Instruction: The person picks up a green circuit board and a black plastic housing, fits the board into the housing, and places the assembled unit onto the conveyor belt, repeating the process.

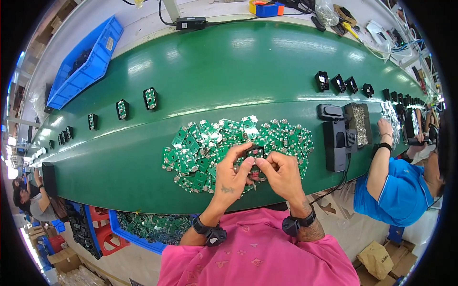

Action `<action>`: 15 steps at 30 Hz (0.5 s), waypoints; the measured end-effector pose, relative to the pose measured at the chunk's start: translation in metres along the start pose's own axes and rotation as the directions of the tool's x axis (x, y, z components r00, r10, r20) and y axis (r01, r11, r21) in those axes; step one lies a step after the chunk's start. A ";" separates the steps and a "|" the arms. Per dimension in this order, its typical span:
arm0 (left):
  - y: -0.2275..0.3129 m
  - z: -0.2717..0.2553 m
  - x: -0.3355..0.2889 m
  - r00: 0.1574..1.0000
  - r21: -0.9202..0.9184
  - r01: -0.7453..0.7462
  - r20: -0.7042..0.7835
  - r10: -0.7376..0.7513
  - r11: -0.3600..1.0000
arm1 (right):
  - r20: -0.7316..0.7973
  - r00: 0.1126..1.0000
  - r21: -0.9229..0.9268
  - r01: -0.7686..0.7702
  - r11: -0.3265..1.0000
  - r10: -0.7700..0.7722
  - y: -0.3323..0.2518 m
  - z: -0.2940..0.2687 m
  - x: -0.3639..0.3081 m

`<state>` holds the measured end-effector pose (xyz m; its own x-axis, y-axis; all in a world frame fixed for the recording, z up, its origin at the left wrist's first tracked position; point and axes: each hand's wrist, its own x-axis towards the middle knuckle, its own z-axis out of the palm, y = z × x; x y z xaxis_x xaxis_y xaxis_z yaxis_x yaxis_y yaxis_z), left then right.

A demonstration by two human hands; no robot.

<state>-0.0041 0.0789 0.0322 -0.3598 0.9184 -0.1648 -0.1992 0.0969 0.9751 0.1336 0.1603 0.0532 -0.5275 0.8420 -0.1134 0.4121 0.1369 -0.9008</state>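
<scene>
Between both hands I hold a small black plastic housing (255, 151) with a circuit board showing in its open top. The fingers of my left hand (231, 171) wrap round its left side, and the thumb presses at its near edge. From the right, my right hand (282, 174) grips it too, its thumb beside the other one. My remaining fingertips are partly hidden beneath. Under and around my hands spreads a wide heap of loose green circuit boards (202, 143) on the green work surface (119, 167).
Housings with boards inside (150, 98) stand in a row at the left; black housings (322, 81) line the far right. Near them are a dark grey device (335, 145) and a tray of small metal parts (359, 125). A blue crate (88, 66) sits far left; a co-worker (400, 186) works at right.
</scene>
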 end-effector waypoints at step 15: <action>-0.001 0.006 0.000 0.997 -0.120 0.005 -0.075 -0.014 0.993 | 0.039 0.997 0.164 0.052 0.985 -0.060 -0.010 0.022 0.004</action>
<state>0.0018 0.0816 0.0317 -0.4240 0.8857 -0.1890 -0.3086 0.0549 0.9496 0.1111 0.1509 0.0521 -0.5801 0.8110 -0.0759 0.2562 0.0932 -0.9621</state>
